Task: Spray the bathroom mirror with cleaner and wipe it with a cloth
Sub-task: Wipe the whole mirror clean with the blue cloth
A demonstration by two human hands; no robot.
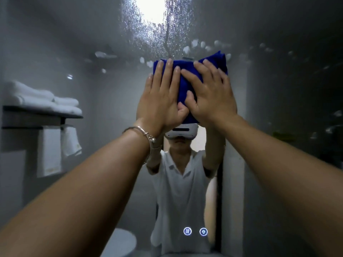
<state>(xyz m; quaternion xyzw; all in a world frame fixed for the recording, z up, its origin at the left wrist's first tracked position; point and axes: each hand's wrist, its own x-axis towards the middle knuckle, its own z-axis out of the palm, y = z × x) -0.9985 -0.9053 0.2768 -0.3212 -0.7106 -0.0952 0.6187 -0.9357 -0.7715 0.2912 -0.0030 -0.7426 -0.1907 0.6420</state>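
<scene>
**Wet patch lies straight above the fingertips**

The folded dark blue cloth (186, 64) is flat against the large bathroom mirror (278, 89), in the upper middle of the glass, with its long axis running side to side. The left hand (159, 101) covers its left half and the right hand (211, 97) its right half. Both have their fingers straight and slightly spread, pointing up, with the palms pressing the cloth to the glass. Neither hand is curled round it. The two thumbs meet low on the cloth, and the right index finger lies just beside the left hand's outer fingers.

What matters for the coming stroke is direction. The dense patch of fine spray droplets (148, 34) sits directly above the cloth's upper edge, toward the mirror's top edge, with a thin run trickling down to the cloth. The fingertips of both hands reach that edge about evenly, so neither hand looks nearer. An upward push would probably take the cloth into the wet area. White foam blobs (105, 55) spread in a band to either side at about the height of the cloth's top.

Counted: one cloth, two hands and one droplet patch. The foam blobs are too many and too blurred to number. There is one thin metal bracelet (143, 131) on the left wrist, and two round lit icons (187, 231) near the mirror's bottom edge. No spray bottle is in view.
</scene>
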